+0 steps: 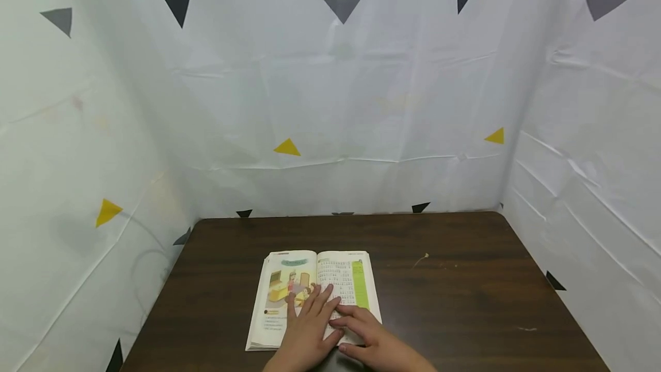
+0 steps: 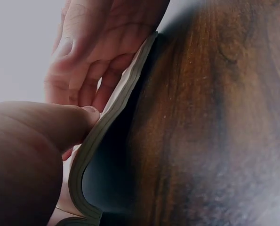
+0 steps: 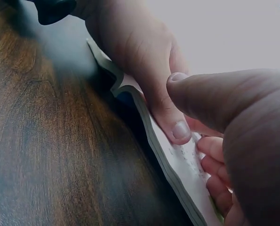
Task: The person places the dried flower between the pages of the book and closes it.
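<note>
An open book [image 1: 262, 334] lies on the table, a colour picture on its left page and lines of print with a green strip on its right page. My left hand [image 1: 308, 329] rests across the middle fold, its fingers spread over the pages. Beside it, my right hand [image 1: 374, 338] touches the lower right page with loosely bent fingers, close to the left thumb. In the left wrist view, the left thumb [image 2: 78, 120] lies at the lower edge of the page block [image 2: 123, 92]. The right wrist view has the right thumb [image 3: 201, 96] raised off the page.
The dark wooden table [image 1: 475, 291] extends on both sides of the book. A small pale scrap [image 1: 426, 255] lies to the book's right. White sheeting [image 1: 330, 90] with grey, black and yellow triangles encloses the table at the back and both sides.
</note>
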Demonstrator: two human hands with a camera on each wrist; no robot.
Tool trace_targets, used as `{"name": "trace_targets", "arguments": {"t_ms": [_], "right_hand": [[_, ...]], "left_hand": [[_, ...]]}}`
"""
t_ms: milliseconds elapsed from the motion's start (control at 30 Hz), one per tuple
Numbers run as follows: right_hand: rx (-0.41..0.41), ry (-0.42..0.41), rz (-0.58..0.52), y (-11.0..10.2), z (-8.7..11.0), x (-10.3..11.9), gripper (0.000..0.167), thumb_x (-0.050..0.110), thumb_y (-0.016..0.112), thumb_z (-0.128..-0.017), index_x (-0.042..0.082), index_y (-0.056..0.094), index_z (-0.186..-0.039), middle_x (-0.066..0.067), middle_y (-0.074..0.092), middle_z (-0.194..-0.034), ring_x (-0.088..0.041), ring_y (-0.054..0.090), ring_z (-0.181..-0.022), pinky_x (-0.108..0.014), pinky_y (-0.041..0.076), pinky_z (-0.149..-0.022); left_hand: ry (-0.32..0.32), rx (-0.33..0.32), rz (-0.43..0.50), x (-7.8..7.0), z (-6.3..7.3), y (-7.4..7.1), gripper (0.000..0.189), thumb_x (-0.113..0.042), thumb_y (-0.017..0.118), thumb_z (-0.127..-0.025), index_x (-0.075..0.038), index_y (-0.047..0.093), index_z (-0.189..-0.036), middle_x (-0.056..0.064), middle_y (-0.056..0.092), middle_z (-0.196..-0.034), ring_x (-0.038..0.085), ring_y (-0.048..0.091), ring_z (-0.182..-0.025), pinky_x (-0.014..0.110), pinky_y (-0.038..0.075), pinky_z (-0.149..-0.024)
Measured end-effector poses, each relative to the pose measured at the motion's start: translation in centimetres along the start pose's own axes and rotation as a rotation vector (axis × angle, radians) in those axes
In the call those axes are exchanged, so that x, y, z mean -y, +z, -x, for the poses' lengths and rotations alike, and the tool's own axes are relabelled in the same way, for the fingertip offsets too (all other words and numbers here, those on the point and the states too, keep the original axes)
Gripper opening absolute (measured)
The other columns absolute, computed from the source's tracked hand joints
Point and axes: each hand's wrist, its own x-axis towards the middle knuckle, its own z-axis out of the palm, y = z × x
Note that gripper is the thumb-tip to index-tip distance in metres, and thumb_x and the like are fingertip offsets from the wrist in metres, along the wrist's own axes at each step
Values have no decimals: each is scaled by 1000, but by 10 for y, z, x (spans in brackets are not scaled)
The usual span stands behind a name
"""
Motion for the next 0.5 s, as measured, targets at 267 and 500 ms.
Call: {"name": "trace_targets", "arguments": {"t_ms": [267,500], "right_hand": [[-51,-10,-41,2,-1,-1,40,34,64,-112,18,64,-149,-13,46,-169,-33,43,-154,-31,40,-124],[-217,50,106,-26,3,-7,24,26,69,-108,18,73,-131,-5,69,-138,-27,59,-130,-41,51,-109]], "left_hand": [[10,-26,-17,0,3,0,64,-63,60,-105,-29,55,-159,-2,40,-177,30,34,-165,85,13,-122],[14,-24,-18,-1,0,0,63,-63,60,-105,-30,55,-159,-2,39,-178,31,34,-166,85,13,-122]]}}
